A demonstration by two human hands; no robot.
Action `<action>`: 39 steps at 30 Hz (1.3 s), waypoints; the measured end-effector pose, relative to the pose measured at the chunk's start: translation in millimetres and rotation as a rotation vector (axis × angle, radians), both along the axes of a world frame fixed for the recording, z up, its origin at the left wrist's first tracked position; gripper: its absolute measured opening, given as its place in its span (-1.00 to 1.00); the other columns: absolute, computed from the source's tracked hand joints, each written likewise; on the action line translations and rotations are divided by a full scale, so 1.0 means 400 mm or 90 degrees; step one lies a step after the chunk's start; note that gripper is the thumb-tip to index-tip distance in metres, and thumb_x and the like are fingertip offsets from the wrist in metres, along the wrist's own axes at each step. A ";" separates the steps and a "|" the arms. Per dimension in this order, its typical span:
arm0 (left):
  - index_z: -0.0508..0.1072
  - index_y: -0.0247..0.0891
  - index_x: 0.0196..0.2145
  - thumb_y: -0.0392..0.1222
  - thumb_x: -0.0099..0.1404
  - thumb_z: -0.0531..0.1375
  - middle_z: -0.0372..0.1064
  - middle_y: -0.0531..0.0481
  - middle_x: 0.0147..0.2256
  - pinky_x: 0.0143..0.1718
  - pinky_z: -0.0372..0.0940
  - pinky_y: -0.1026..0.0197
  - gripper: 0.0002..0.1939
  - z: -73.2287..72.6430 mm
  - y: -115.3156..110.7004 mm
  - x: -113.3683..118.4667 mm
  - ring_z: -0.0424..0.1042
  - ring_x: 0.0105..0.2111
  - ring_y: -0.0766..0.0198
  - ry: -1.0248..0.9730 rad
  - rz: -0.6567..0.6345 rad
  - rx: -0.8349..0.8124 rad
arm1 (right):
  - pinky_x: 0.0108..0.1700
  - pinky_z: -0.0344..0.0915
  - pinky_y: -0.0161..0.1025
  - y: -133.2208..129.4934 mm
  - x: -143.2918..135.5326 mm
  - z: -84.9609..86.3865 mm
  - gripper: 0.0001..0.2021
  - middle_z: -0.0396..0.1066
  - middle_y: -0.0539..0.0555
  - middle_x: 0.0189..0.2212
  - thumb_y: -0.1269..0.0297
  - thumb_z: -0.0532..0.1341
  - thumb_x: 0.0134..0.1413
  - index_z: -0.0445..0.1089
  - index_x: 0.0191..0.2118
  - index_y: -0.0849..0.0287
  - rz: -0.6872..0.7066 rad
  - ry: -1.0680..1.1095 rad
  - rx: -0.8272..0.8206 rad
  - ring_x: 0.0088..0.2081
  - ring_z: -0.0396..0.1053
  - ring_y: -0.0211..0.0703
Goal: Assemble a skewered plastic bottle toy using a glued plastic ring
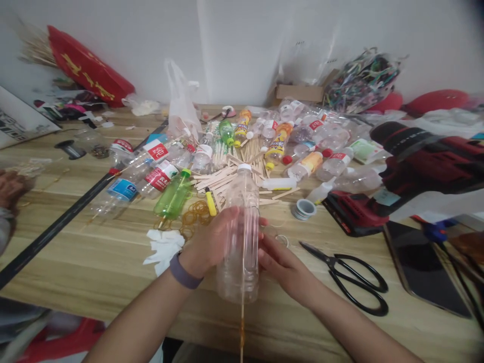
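A clear plastic bottle (236, 272) with a white cap stands nearly upright at the front centre. My left hand (217, 234) is wrapped round its left side. On its right side, the fingertips of my right hand (278, 259) touch the bottle, closed near a thin wire loop. A thin wooden stick (242, 312) runs lengthwise along the bottle and sticks out below it, with an amber rubber band wound on its lower part. The tips of some fingers are hidden behind the bottle.
Black scissors (355, 275), a wire spool (304, 208) and a red-black drill (416, 171) lie right. Behind are flat wooden sticks (217, 181) and many bottles. Left are a green bottle (174, 194), rubber bands, white cloth (163, 247), a long black bar (64, 224) and another person's hand.
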State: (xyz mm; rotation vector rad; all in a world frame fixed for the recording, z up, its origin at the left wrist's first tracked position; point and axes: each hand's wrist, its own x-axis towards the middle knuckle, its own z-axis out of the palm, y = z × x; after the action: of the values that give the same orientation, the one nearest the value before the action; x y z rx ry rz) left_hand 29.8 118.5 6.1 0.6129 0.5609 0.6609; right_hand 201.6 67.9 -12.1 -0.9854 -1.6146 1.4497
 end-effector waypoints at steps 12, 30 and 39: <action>0.52 -0.34 -0.36 0.30 -0.02 0.26 0.53 -0.19 -0.27 -0.37 0.27 0.22 -0.42 0.024 0.001 0.014 0.39 -0.47 0.25 -0.037 0.022 0.071 | -0.61 0.01 -0.33 0.008 0.032 -0.002 -0.57 0.07 -0.11 -0.65 -0.07 0.02 0.30 0.42 -0.40 0.12 -0.114 -0.167 0.108 -0.63 0.04 -0.28; 0.39 -0.23 -0.35 0.01 0.12 0.34 0.45 0.06 -0.39 -0.30 0.39 0.21 -0.70 -0.024 0.029 0.020 0.47 -0.38 0.28 -0.054 0.434 0.084 | -0.68 -0.03 -0.41 -0.200 -0.019 -0.042 -0.34 0.41 0.00 -0.51 -0.40 0.10 0.01 0.44 -0.27 0.20 0.005 0.034 -0.458 -0.70 0.16 -0.43; 0.39 -0.24 -0.34 0.00 0.17 0.32 0.46 0.06 -0.39 -0.24 0.40 0.18 -0.73 -0.022 0.026 0.023 0.49 -0.37 0.28 -0.052 0.447 0.076 | -0.78 -0.25 -0.44 -0.201 -0.015 -0.091 -0.48 0.32 -0.12 -0.65 -0.24 0.34 -0.09 0.44 -0.37 0.22 -0.064 0.249 -0.551 -0.81 -0.06 -0.56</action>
State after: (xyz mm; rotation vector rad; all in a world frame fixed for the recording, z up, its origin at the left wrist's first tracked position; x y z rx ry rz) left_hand 38.9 129.0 -2.7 0.4901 0.6657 1.3822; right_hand 195.5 -12.6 -48.7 -1.1061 -0.6198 2.1563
